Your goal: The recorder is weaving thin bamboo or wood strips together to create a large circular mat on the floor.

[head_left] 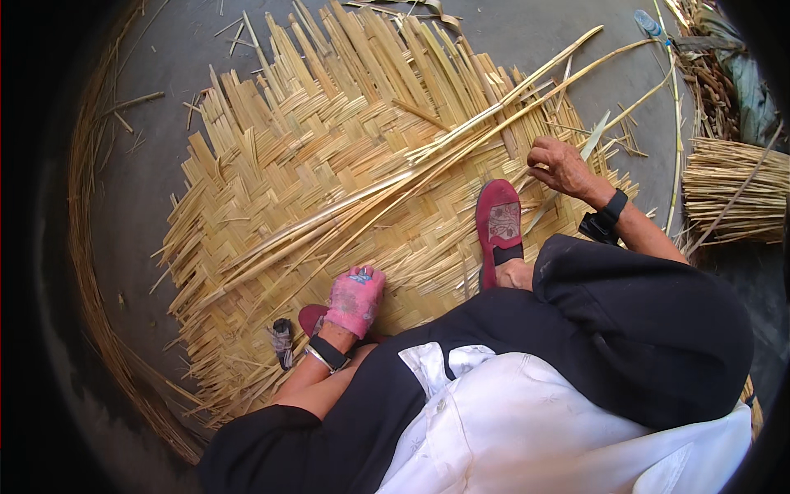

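A large woven reed mat [309,156] lies under my feet, its far edge a ragged fringe of unwoven flat strips. My left hand [355,300], in a pink glove, rests low over the mat beside my left shoe [312,319]. Its fingers are curled down and their tips are hidden. Bare and bent, my right hand [566,170] is at the mat's right side, beyond my right red shoe [499,216]. Its thumb and fingers close together near thin strips; what is between them is unclear. A pale green strip [594,138] passes beside that hand.
Several long loose reeds [362,193] cross the mat diagonally. A reed bundle [736,189] lies on the right, below a plastic bottle [648,23]. Long thin stalks [82,222] curve along the left. A small dark crumpled item [281,342] sits by my left wrist. Scraps litter the grey floor [156,66].
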A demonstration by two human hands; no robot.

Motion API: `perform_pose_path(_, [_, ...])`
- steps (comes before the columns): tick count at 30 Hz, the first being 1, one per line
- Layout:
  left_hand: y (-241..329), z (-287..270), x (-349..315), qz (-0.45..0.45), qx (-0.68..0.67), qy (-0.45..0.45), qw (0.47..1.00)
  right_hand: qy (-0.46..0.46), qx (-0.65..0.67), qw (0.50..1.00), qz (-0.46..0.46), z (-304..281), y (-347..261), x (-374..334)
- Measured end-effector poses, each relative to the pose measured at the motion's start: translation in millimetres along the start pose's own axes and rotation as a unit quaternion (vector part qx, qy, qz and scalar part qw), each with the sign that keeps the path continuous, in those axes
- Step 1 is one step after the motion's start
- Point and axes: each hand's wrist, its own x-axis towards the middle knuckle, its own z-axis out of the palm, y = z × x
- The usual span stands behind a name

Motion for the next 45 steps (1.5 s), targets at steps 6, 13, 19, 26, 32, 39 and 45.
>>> perform_pose_path(6, [-26, -18, -20, -0.187, -0.268, 0.234, 0.916, -0.005, 0.025, 0.996, -0.089, 4, -43, 39])
perform_pose_path(13, [-42, -114, -40, -0.178, -0.54, 0.534, 0.626, -0.083, 0.137, 0.97, -0.185, 5, -125, 83])
perform_pose_path(19, [-42, -154, -55, -0.177, -0.563, 0.513, 0.623, -0.076, 0.186, 0.95, -0.239, -24, -158, 131])
perform_pose_path(26, [-38, -100, -25, -0.18, -0.541, 0.359, 0.739, -0.199, -0.048, 0.963, -0.178, 24, -119, 85])
perform_pose_path(32, [-40, -71, -1, -0.139, -0.482, 0.306, 0.809, -0.176, -0.139, 0.948, -0.228, 60, -118, 52])
perform_pose_path(39, [-49, -53, -3, -0.188, -0.439, 0.334, 0.813, 0.078, -0.048, 0.993, -0.076, 34, -107, 76])
perform_pose_path(45, [-41, -59, -6, -0.199, -0.427, 0.235, 0.85, -0.091, 0.246, 0.965, -0.018, -7, -139, 110])
